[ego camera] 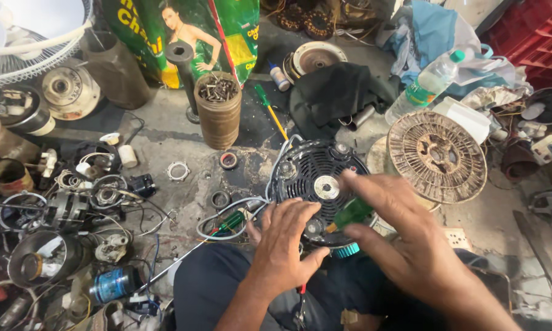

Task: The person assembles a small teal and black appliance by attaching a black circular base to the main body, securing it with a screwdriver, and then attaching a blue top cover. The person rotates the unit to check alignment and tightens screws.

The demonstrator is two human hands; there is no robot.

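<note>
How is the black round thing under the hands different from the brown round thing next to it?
The black motor housing looks clean and dark; the brown disc is rusty and dusty. The left hand rests on the housing while the right hand works a green-handled screwdriver on it; the disc lies untouched. White wires leave the housing; none show on the disc. Both are round and slotted.

Green-yellow printed sack (227,30) at back; green-labelled clear bottle (424,86) right.
</note>
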